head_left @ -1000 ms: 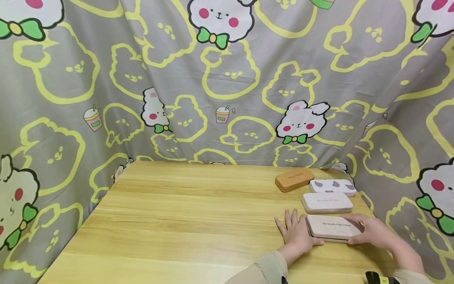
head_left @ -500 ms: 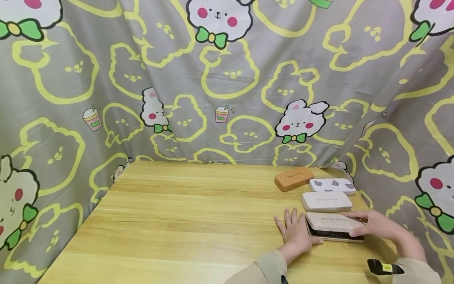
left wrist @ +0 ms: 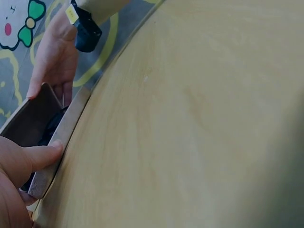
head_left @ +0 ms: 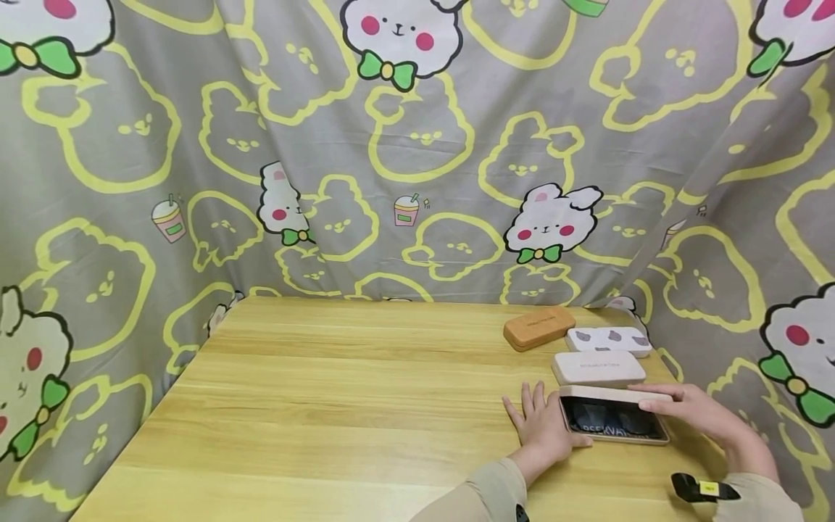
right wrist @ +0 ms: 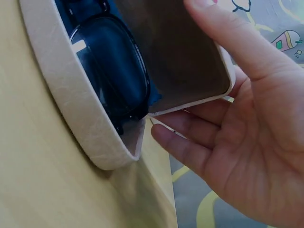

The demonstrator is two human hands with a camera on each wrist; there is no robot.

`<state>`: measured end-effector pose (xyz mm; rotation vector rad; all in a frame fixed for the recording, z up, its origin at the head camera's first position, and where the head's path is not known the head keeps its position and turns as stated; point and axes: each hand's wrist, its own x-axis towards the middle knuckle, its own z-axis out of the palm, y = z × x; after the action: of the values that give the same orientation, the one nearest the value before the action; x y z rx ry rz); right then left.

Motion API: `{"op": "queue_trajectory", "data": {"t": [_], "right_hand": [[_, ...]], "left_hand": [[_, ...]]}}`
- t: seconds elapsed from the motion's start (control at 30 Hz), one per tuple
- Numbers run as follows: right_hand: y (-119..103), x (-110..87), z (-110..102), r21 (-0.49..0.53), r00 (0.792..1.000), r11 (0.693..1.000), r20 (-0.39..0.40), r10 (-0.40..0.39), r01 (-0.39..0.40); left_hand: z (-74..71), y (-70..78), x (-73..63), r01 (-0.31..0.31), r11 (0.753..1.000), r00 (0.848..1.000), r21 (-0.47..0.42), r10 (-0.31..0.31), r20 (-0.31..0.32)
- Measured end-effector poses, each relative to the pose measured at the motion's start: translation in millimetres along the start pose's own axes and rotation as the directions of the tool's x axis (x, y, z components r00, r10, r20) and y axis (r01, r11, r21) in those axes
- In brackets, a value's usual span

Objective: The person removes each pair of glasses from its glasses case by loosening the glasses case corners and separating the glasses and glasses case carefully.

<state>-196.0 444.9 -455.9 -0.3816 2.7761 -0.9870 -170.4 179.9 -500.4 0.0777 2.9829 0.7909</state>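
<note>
A beige glasses case (head_left: 616, 394) stands at the right of the table with its lid raised. Inside lie black-framed glasses (right wrist: 111, 61) on a dark cloth (head_left: 583, 429) with pale lettering. At the case's left end is my left hand (head_left: 543, 429), fingers spread straight and thumb against the front wall. In the left wrist view that thumb (left wrist: 45, 156) presses the case's outer side. My right hand (head_left: 694, 415) holds the lid at its right end, thumb on the lid's edge and fingers behind it. The right wrist view shows the lid's brown lining (right wrist: 175, 52).
Behind the open case lie a closed pale case (head_left: 599, 368), a white patterned case (head_left: 608, 341) and an orange-brown case (head_left: 540, 328). The wooden table (head_left: 326, 406) extends left. A patterned curtain (head_left: 404, 159) hangs along the back and sides.
The lid of the beige glasses case has swung up and back from nearly closed, baring the dark cloth and glasses. My right hand rose with it. My left hand has stayed in place.
</note>
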Motion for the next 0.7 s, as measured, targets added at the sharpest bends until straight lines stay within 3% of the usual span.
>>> {"op": "queue_trajectory", "data": {"t": [0.27,0.57,0.7], "right_hand": [[0.7,4.6,5.3,0.07,0.998,0.996,-0.042,0.052,-0.049],[-4.2,4.2,10.0,0.049,0.985,0.986,-0.057,0.162,-0.159],[-7.7,4.1,11.0,0.044,0.986,0.988,-0.078,0.15,-0.147]], "left_hand": [[1.6,-0.5,1.3,-0.009,1.0,1.0,-0.004,0.009,-0.003],[4.1,0.3,1.7,-0.019,1.0,1.0,-0.005,0.019,-0.013],[5.3,0.8,2.8,-0.012,1.0,1.0,-0.005,0.011,-0.015]]}}
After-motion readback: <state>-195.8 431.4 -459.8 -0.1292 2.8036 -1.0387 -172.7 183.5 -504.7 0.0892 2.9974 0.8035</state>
